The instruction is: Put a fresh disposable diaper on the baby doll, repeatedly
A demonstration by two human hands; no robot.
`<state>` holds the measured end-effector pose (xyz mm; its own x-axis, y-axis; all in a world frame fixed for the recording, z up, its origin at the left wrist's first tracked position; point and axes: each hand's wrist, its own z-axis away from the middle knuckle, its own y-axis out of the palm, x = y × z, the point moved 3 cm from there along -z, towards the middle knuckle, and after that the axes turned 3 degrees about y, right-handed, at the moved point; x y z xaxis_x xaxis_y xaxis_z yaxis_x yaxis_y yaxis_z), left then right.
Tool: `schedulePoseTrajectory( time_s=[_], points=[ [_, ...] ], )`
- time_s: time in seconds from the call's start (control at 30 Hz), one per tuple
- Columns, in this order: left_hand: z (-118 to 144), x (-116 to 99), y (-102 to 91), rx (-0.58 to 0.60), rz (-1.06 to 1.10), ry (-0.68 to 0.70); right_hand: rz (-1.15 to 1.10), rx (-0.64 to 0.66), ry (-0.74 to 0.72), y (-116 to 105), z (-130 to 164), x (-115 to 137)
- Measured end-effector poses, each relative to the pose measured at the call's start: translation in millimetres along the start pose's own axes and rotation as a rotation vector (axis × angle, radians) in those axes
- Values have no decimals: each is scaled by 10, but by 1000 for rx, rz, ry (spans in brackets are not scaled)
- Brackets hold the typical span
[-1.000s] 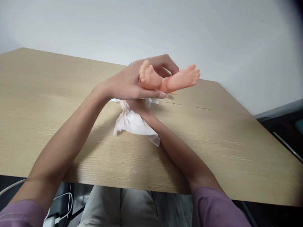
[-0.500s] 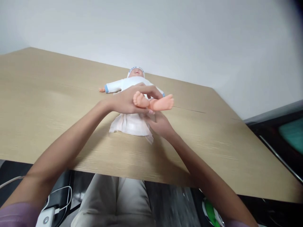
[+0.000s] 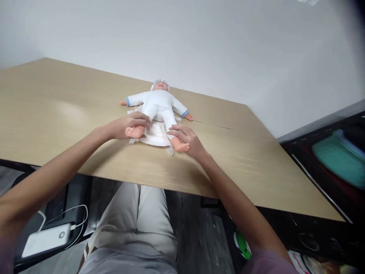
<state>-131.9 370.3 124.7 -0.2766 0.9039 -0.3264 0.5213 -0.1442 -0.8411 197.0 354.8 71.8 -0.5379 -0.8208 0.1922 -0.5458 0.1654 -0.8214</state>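
A baby doll (image 3: 159, 99) in a white suit with blue cuffs and a printed white cap lies on its back, its head toward the wall. Its legs are spread apart over an opened white diaper (image 3: 157, 134). My left hand (image 3: 129, 125) is closed round the doll's lower leg on the left, just above the bare foot. On the other side, my right hand (image 3: 189, 140) grips the lower leg on the right, fingers over the white fabric and the foot beside the palm. The doll's seat rests on or just above the diaper; I cannot tell which.
The wooden table (image 3: 71, 114) runs back to a pale wall. Below its front edge on the left, a white power bank (image 3: 47, 239) with a cable lies on a black surface. At the right stands a dark case with a teal item (image 3: 339, 158). A green round object (image 3: 242, 245) sits below.
The doll's feet were together, raised in my left hand, with my right hand beneath near the diaper. Now the legs are lowered and apart, one in each hand. The view has shifted slightly.
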Motion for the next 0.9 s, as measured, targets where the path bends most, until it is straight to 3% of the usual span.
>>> schedulePoseTrajectory(
  time_s=[0.13,0.3,0.47,0.6,0.8,0.9],
  points=[
    [243,175,58,111,-70,72,70,36,-23,119,159,-130],
    [301,242,133,133,-81,66,-8,98,24,114,164,-81],
    [286,201,134,132,-34,26,-202,165,166,-19,147,-106],
    [269,196,135,107,28,-2,-301,121,289,-84,65,-19],
    [291,253,171,137,36,15,69,169,239,107,-54,433],
    [314,291,174,147,54,11,139,153,278,206,-75,475]
  ],
)
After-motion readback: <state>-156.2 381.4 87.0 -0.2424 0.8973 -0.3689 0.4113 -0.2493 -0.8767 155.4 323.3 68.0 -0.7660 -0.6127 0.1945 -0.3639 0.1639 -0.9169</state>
